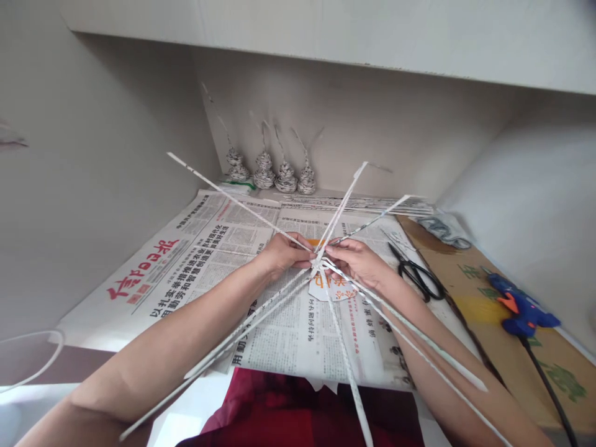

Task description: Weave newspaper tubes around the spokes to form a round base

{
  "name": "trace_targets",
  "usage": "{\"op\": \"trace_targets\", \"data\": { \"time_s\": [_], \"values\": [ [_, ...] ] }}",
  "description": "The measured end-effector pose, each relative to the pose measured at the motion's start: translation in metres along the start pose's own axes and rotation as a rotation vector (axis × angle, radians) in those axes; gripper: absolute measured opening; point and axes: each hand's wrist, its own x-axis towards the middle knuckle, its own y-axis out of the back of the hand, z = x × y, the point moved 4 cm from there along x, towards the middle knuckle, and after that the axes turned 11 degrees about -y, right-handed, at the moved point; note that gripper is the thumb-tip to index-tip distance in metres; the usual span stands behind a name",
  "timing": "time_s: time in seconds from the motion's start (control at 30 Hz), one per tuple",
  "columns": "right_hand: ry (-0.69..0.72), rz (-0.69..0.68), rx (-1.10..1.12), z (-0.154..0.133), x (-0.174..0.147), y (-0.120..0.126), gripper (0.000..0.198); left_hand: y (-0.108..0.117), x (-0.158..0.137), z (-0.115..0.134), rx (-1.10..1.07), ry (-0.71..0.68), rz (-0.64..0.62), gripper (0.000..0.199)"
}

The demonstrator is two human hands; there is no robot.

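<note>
The scene is being lit softly, in muted greys. A broad shadow is being cast beneath the white overhanging panel at twelve o'clock, while the flat white surface at seven o'clock is being washed out by glare. The bare forearms at eight and four are being stretched by edge distortion. Tips of thin white rolled-paper strips toward two are being ghosted, and the grey woven-paper gourds at eleven are being softened.

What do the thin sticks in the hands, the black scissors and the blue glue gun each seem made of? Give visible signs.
Thin sticks: probably rolled paper, matte white with dark print-like flecks.
Black scissors: likely metal, dark and slim-bladed; handle coating unclear.
Blue glue gun: probably plastic, bright blue and moulded-looking.
</note>
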Motion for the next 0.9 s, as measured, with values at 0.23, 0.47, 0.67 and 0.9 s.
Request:
{"op": "trace_targets", "data": {
  "time_s": [0.23, 0.47, 0.67, 0.9],
  "values": [
    [0.054, -0.004, -0.077, -0.0053, -0.0001, -0.0017, 0.013, 0.0027, 0.0028, -0.0028, -0.062, 0.033, 0.066, 0.031],
    [-0.027, -0.007, -0.109, 0.0013, 0.0004, -0.0015, 0.019, -0.0003, 0.0006, -0.0014, -0.035, 0.03, 0.051, 0.03],
    [0.19, 0.114, 0.002, -0.0047, 0.0014, 0.0002, 0.032, -0.0032, -0.0002, -0.005, -0.011, 0.063, -0.032, 0.031],
    [0.122, 0.196, 0.028, 0.0037, 0.0074, 0.0028, 0.032, -0.0046, 0.0008, -0.0074, 0.008, 0.029, -0.018, 0.024]
  ]
}}
